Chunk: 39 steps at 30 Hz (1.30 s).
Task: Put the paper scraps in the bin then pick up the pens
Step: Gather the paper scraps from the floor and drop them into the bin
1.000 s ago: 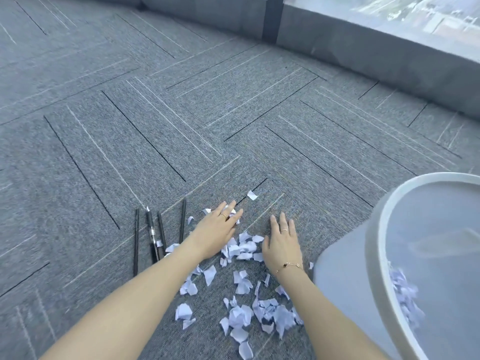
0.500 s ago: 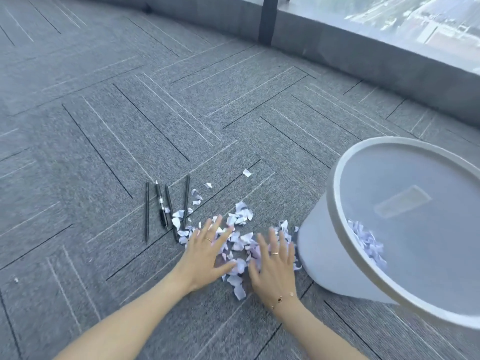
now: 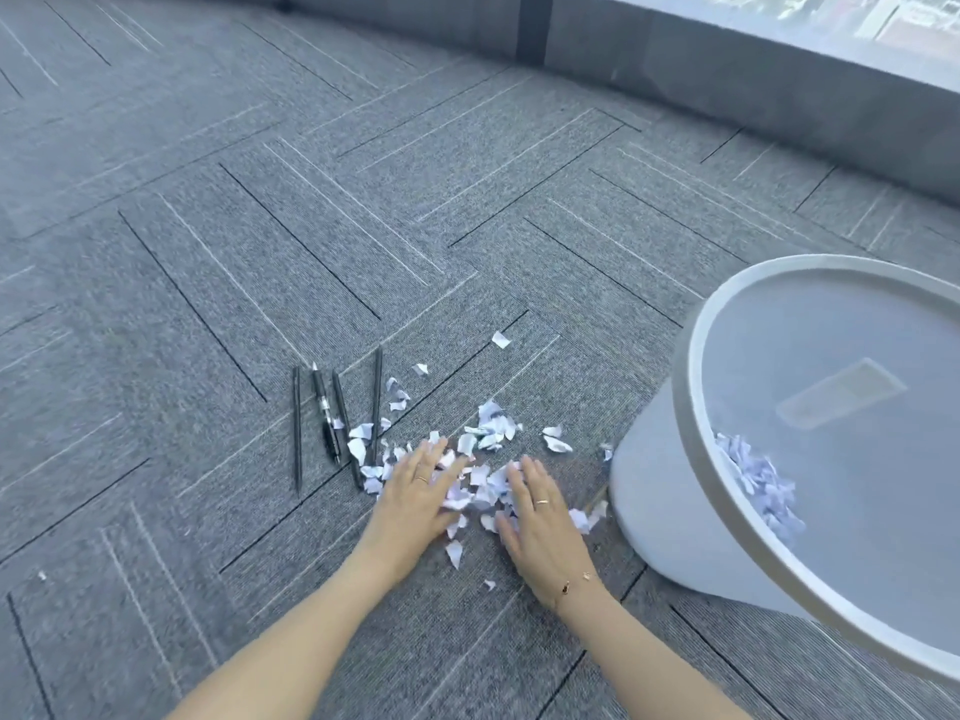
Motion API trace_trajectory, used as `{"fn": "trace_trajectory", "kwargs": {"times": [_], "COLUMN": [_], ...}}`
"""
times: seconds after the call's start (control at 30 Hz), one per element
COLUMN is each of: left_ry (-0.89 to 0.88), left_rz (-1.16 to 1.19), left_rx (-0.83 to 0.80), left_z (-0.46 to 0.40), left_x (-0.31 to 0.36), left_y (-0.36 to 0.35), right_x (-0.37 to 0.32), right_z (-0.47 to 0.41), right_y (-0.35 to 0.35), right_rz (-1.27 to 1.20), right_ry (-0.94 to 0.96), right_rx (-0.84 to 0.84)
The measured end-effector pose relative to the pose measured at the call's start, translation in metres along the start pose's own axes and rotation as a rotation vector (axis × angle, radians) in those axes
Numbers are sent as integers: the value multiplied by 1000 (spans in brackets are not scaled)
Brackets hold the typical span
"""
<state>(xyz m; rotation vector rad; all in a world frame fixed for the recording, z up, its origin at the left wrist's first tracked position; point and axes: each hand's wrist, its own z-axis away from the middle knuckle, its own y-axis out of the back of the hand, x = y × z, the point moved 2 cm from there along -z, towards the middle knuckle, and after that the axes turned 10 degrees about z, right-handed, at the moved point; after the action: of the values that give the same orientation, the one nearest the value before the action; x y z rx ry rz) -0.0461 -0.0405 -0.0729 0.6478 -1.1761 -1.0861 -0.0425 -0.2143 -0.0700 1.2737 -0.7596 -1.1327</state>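
I see both hands flat, palms down, low centre of frame: left hand point(image 3: 415, 498) and right hand point(image 3: 540, 517), fingers spread, bracket the torn white paper scraps point(image 3: 480, 483) on grey carpet point(image 3: 208, 252). Neither pinches anything.

pens point(image 3: 337, 423) left of paper scraps point(image 3: 483, 459), bin point(image 3: 691, 407) right

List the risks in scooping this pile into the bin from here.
1. The pens lie against the pile's left edge, with scraps over their near ends; the left hand could rake one in.
2. Outlying paper scraps sit beyond both flat hands and may be missed.
3. The right hand must lift scraps over the bin rim; loose pieces could spill.
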Motion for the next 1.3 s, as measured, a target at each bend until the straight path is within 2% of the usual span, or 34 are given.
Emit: {"fn": "trace_trajectory", "kwargs": {"times": [0.07,0.13,0.37,0.6,0.7,0.8,0.87,1.1,1.3], "left_ry": [-8,-46,-62,-75,-69,-75,-65,-97,-104], "left_rz": [73,2,-53,41,116,184,233,302,110], "left_rx": [42,99,147,122,194,319,365,313,129], "left_z": [3,6,-9,-52,-59,-63,-63,-53,-40], "left_x": [-11,-21,-34,-31,-31,-33,-34,-29,-36], "left_y": [6,5,2,12,16,18,20,23,24], "right_x": [-6,-4,9,2,1,2,2,-3,-4], "right_z": [-3,-4,-38,-91,-96,-97,-96,-95,-76], "right_y": [-1,-4,-9,-4,-6,-8,-8,3,13], "right_rz": [-33,8,107,54,43,33,8,9,144], "right_ry": [-25,-58,-108,41,31,92,131,202,261], "right_rx": [-5,10,51,75,193,374,431,404,169]}}
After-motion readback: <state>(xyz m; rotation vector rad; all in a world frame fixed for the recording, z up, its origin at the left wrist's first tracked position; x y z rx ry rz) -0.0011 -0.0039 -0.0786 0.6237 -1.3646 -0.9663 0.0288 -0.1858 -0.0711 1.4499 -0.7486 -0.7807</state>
